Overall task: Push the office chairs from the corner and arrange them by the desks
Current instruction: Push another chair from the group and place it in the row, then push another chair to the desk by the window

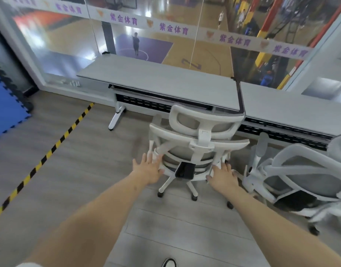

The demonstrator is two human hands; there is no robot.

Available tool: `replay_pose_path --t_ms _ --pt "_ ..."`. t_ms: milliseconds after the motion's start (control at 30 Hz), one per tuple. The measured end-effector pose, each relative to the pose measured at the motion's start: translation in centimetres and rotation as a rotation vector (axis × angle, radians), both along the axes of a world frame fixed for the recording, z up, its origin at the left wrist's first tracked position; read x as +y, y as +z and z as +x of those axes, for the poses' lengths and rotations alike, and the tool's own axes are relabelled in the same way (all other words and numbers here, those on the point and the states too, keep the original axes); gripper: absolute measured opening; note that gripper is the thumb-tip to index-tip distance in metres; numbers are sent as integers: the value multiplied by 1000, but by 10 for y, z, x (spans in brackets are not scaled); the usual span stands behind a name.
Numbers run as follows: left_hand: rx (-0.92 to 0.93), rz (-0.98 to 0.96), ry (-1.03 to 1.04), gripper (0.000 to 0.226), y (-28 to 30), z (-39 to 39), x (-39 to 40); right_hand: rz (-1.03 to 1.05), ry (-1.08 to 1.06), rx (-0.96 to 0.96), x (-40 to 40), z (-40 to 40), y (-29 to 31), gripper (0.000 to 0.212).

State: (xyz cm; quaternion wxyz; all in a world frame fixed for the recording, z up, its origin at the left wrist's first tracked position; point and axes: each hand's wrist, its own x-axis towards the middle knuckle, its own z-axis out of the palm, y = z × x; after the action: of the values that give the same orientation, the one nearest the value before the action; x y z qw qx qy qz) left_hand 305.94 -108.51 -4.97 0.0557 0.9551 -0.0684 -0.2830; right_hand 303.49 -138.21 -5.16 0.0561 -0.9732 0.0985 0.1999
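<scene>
Over by the left wall, a blue foam mat point(6, 105) lies on the grey wood-look floor point(85, 155), with a yellow-and-black hazard stripe point(50, 151) running diagonally past it. Both of the person's arms reach forward. Their left hand point(146, 168) is spread flat, fingers straight, its fingertips at the left edge of the white office chair point(196, 143); it grasps nothing. Their right hand point(222, 176) is likewise flat and unclenched, fingers against the chair's right side. That chair, white-framed with grey mesh and a headrest, stands on its castors facing the left desk point(165, 78), just in front of its right end. A second desk point(292, 106) adjoins on the right, with another grey chair point(300, 170) before it. Behind the desks, a glass wall point(69, 45) overlooks a basketball court.
</scene>
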Motion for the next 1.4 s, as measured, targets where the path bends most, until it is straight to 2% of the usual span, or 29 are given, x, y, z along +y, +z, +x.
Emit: replay_pose_path --t_ms 133,267,533,667,767,1000,1267,1400 --pt "-97 -37 148 66 5 -120 84 14 189 22 112 -73 7 47" --pt "-188 4 355 65 27 -258 213 45 486 -20 273 -146 25 45" --pt "-243 223 1018 53 70 -597 456 162 1187 -73 636 -362 69 45" --pt "-300 219 1324 53 89 -744 529 213 1551 -151 765 -486 79 41" --pt "-325 246 1514 55 92 -837 565 204 1744 -138 849 -561 91 41" --pt "-339 283 1797 52 76 -968 673 239 1935 -109 1035 -666 89 42" --pt "-308 284 1908 50 72 -1052 842 391 1927 -91 1241 -764 80 47" --pt "-262 284 1896 52 62 -1082 913 343 1912 -90 1313 -785 78 42"
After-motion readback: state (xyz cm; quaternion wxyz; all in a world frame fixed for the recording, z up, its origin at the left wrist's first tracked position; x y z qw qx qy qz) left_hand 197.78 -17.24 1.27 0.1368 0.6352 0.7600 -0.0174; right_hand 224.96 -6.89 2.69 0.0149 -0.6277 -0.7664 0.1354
